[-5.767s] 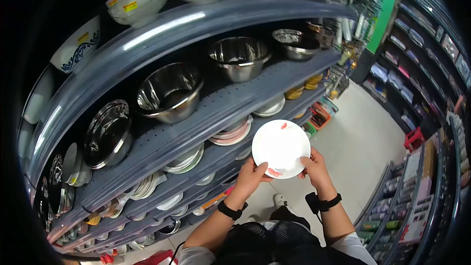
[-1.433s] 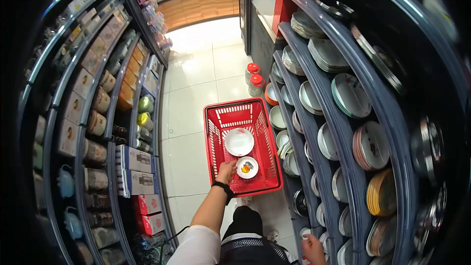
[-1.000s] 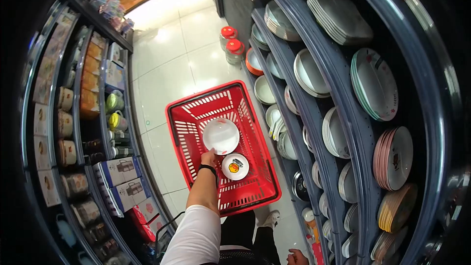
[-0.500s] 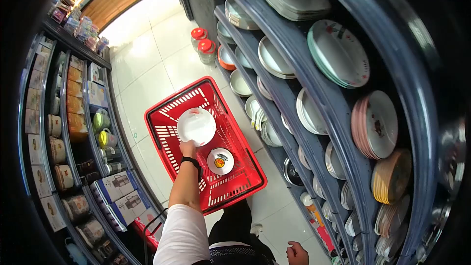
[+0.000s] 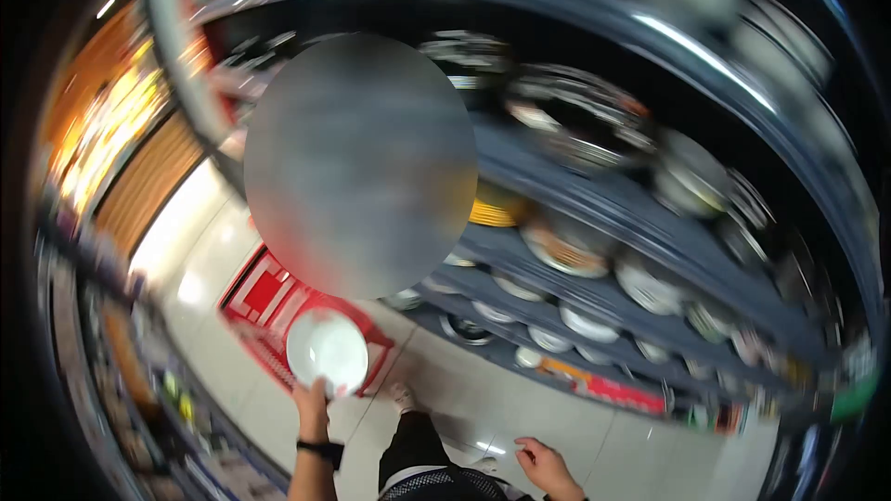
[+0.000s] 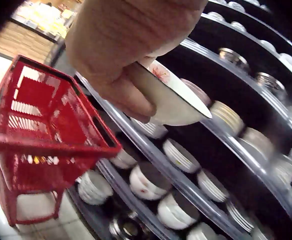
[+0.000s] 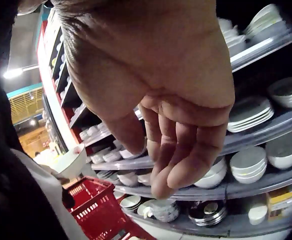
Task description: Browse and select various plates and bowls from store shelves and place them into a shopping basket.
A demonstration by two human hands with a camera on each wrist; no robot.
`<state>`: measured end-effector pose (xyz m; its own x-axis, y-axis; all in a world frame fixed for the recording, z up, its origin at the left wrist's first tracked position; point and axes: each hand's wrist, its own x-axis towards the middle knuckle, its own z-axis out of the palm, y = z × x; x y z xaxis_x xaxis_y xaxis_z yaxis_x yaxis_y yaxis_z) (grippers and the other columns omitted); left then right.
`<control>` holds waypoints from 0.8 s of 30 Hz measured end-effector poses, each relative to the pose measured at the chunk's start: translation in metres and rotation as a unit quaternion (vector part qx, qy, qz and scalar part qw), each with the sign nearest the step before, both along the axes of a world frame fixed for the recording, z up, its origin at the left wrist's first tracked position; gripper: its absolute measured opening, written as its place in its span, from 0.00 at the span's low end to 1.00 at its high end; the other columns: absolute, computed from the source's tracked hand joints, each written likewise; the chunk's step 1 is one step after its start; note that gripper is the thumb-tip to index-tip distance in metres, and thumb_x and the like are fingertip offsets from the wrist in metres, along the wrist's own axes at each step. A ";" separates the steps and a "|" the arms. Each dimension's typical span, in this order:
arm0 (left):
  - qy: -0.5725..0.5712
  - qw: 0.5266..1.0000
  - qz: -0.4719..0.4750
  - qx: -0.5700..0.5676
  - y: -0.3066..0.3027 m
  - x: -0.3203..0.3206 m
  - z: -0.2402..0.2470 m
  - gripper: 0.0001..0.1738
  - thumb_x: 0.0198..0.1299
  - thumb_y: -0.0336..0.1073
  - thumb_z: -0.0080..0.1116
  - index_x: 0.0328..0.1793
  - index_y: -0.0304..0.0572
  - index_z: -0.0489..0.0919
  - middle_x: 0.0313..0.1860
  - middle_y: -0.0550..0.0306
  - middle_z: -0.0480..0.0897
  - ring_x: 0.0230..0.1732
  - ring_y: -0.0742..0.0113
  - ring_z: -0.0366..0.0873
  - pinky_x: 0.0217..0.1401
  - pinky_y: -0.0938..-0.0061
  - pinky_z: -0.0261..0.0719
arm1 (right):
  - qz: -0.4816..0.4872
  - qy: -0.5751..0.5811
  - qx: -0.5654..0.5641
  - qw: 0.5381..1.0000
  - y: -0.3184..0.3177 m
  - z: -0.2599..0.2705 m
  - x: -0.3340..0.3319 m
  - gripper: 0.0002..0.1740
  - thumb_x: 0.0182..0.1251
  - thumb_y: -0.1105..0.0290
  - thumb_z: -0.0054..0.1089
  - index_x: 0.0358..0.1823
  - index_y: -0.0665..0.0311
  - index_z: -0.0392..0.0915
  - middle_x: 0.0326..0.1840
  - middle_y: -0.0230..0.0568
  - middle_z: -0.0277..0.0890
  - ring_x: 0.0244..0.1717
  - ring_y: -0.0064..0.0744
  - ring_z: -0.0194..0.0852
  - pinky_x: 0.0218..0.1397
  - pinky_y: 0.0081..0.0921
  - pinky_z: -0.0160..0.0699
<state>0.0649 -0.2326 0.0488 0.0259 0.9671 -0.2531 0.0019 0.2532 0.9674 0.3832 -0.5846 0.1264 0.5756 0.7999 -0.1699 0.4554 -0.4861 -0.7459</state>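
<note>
Shelves line the tiled floor, left hand pinching a white bowl, right hand loosely curled.

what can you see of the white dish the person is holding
The white dish is round and shallow with sloping sides, glossy like ceramic, with a red floral print on its inner face and a thin dark line along its rim. The person's left grip pinches it by the edge, partly covering it. It looks tilted and is held higher than the red basket, clear of it. Nothing else visibly touches it.
</note>
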 end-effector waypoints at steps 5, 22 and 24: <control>-0.059 0.968 -0.224 -0.099 -0.162 0.135 0.032 0.26 0.54 0.21 0.50 0.62 0.21 0.69 0.52 0.40 0.79 0.46 0.51 0.84 0.41 0.62 0.91 | -0.104 0.054 0.036 0.992 -0.136 0.034 0.031 0.21 0.67 0.59 0.62 0.58 0.58 0.74 0.29 0.44 0.80 0.30 0.40 0.81 0.35 0.31 0.77; 0.092 0.677 -0.726 0.083 -0.475 0.437 0.147 0.18 0.60 0.34 0.59 0.54 0.31 0.81 0.42 0.48 0.87 0.43 0.64 0.84 0.48 0.70 0.80 | -0.433 0.188 0.239 0.848 -0.371 0.075 0.092 0.30 0.68 0.62 0.61 0.65 0.72 0.65 0.32 0.40 0.81 0.25 0.24 0.79 0.29 0.21 0.79; 0.076 0.666 -0.742 0.013 -0.494 0.468 0.140 0.18 0.59 0.35 0.59 0.53 0.32 0.81 0.42 0.47 0.87 0.43 0.62 0.84 0.48 0.68 0.80 | -0.449 0.181 0.243 0.840 -0.389 0.075 0.118 0.29 0.69 0.63 0.61 0.65 0.72 0.65 0.32 0.40 0.81 0.25 0.24 0.79 0.28 0.21 0.79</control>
